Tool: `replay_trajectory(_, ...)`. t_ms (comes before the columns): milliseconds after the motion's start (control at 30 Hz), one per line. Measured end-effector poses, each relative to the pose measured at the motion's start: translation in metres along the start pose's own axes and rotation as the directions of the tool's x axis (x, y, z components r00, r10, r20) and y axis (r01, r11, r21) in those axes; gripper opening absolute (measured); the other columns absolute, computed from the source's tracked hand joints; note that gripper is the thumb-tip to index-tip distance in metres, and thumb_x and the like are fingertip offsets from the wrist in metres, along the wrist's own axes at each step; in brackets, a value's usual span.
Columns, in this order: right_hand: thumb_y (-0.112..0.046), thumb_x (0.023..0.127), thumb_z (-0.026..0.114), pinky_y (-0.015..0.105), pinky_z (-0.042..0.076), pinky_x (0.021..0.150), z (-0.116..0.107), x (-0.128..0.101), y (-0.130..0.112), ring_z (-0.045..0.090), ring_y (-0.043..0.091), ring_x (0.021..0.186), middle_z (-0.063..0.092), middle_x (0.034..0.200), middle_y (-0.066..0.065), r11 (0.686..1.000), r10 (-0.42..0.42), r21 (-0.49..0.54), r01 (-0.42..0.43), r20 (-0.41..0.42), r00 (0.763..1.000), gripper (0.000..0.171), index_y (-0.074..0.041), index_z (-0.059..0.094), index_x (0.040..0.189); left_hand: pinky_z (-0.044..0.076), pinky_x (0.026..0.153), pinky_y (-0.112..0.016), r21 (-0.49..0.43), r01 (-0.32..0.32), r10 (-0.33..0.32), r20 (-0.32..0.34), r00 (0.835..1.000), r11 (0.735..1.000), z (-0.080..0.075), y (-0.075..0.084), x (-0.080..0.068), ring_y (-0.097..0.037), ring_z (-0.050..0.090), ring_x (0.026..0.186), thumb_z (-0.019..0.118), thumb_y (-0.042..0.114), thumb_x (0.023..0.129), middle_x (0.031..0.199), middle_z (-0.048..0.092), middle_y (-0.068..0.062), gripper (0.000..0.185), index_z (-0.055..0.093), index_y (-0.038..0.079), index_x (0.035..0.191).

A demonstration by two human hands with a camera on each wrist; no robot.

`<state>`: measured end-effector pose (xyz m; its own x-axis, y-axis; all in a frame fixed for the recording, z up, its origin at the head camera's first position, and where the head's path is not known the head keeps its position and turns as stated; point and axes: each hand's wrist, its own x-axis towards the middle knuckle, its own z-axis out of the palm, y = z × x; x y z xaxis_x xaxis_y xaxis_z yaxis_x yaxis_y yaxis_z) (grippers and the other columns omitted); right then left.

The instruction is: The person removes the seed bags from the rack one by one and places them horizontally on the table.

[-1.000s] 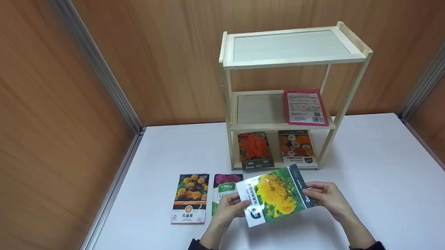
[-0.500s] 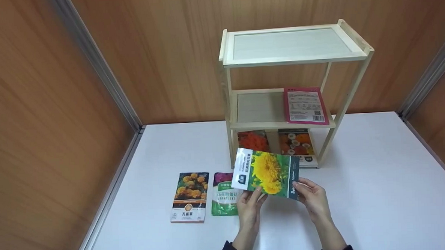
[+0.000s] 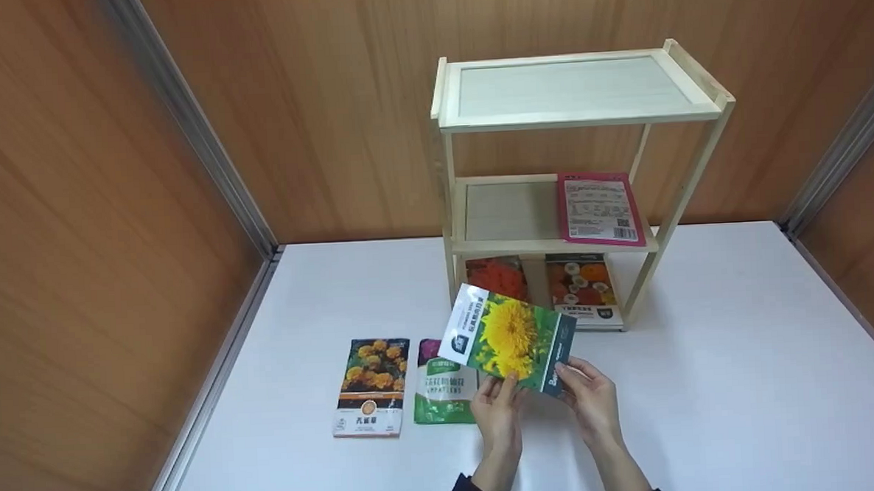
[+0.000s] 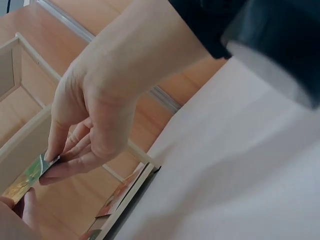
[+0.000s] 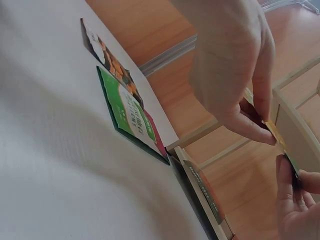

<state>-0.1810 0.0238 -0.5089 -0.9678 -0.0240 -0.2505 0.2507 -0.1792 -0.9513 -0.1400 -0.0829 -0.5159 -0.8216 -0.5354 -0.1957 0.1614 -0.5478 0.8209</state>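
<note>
A sunflower seed packet [image 3: 509, 337] is held tilted above the white table [image 3: 708, 381], just in front of the wooden shelf [image 3: 579, 121]. My left hand [image 3: 504, 387] pinches its lower edge and my right hand [image 3: 569, 374] pinches its lower right corner. In the left wrist view, my left hand [image 4: 50, 167] grips the packet's edge [image 4: 27, 175] between thumb and fingers. In the right wrist view, the packet [image 5: 281, 145] shows edge-on, pinched by my right hand [image 5: 265, 131].
A marigold packet [image 3: 369, 387] and a green packet [image 3: 443, 389] lie flat on the table to the left of my hands. A pink packet [image 3: 598, 209] lies on the shelf's middle tier, and two flower packets [image 3: 582, 283] on the bottom tier. Wooden walls stand around the table.
The sunflower packet has moved left and away from me toward the shelf and turned clockwise. Both hands have come closer together under it.
</note>
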Motion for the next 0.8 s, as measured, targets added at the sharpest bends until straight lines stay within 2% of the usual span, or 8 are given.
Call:
replay_trajectory(167,-0.015,0.082,0.063,0.03,0.051,0.068,-0.006,0.0,-0.005,0.063,0.019,0.079,0.065,0.092,0.011,0.997,0.052,-0.065,-0.045,0.117,0.992,0.038,0.005,0.05,0.112,0.051,0.071,-0.038,0.112,-0.018,0.014,0.036,0.999,0.994,-0.009,0.01,0.005,-0.024,0.061,0.08,0.06,0.004,0.082,0.09,0.062,-0.014,0.033,0.052,-0.012,0.11)
replay_trajectory(267,-0.013,0.08,0.065,0.032,0.051,0.07,-0.013,0.001,-0.011,0.063,0.021,0.079,0.065,0.094,0.013,0.991,0.102,-0.109,-0.08,0.22,0.97,0.046,0.007,0.047,0.117,0.051,0.07,-0.036,0.163,-0.003,-0.016,0.112,0.994,0.987,-0.014,0.02,0.01,-0.025,0.061,0.082,0.06,0.003,0.081,0.091,0.062,-0.015,0.033,0.053,-0.012,0.11)
replay_trajectory(333,-0.013,0.079,0.066,0.032,0.05,0.072,-0.019,0.002,-0.016,0.062,0.02,0.079,0.064,0.096,0.013,0.985,0.129,-0.145,-0.092,0.277,0.952,0.053,0.008,0.042,0.121,0.051,0.07,-0.036,0.19,0.014,-0.049,0.179,0.983,0.982,-0.018,0.026,0.013,-0.027,0.061,0.084,0.059,0.001,0.081,0.093,0.062,-0.017,0.033,0.052,-0.013,0.11)
replay_trajectory(467,-0.014,0.08,0.065,0.034,0.05,0.075,-0.032,0.004,-0.024,0.062,0.019,0.079,0.064,0.093,0.011,0.976,0.16,-0.2,-0.09,0.37,0.915,0.057,0.011,0.038,0.123,0.052,0.069,-0.035,0.243,0.057,-0.131,0.3,0.945,0.968,-0.027,0.038,0.019,-0.026,0.061,0.083,0.059,-0.001,0.08,0.095,0.062,-0.019,0.033,0.052,-0.014,0.11)
replay_trajectory(600,-0.015,0.082,0.063,0.035,0.05,0.074,-0.045,0.007,-0.029,0.063,0.02,0.078,0.064,0.09,0.01,0.967,0.175,-0.246,-0.063,0.463,0.869,0.053,0.012,0.04,0.121,0.052,0.068,-0.035,0.302,0.078,-0.202,0.406,0.891,0.95,-0.035,0.047,0.023,-0.024,0.062,0.082,0.058,-0.002,0.08,0.097,0.062,-0.021,0.033,0.052,-0.014,0.11)
replay_trajectory(700,-0.015,0.083,0.061,0.035,0.051,0.073,-0.053,0.009,-0.032,0.063,0.02,0.079,0.065,0.091,0.011,0.963,0.19,-0.264,-0.056,0.519,0.834,0.046,0.009,0.045,0.118,0.052,0.068,-0.034,0.351,0.076,-0.243,0.462,0.853,0.933,-0.041,0.052,0.027,-0.024,0.063,0.081,0.058,-0.003,0.08,0.096,0.062,-0.022,0.031,0.053,-0.014,0.109)
replay_trajectory(800,-0.015,0.084,0.06,0.033,0.051,0.072,-0.059,0.01,-0.035,0.063,0.02,0.081,0.065,0.093,0.011,0.962,0.197,-0.27,-0.05,0.551,0.811,0.038,0.007,0.05,0.114,0.052,0.066,-0.033,0.408,0.084,-0.291,0.479,0.828,0.909,-0.045,0.056,0.029,-0.024,0.063,0.079,0.059,-0.003,0.079,0.094,0.063,-0.022,0.03,0.056,-0.013,0.107)
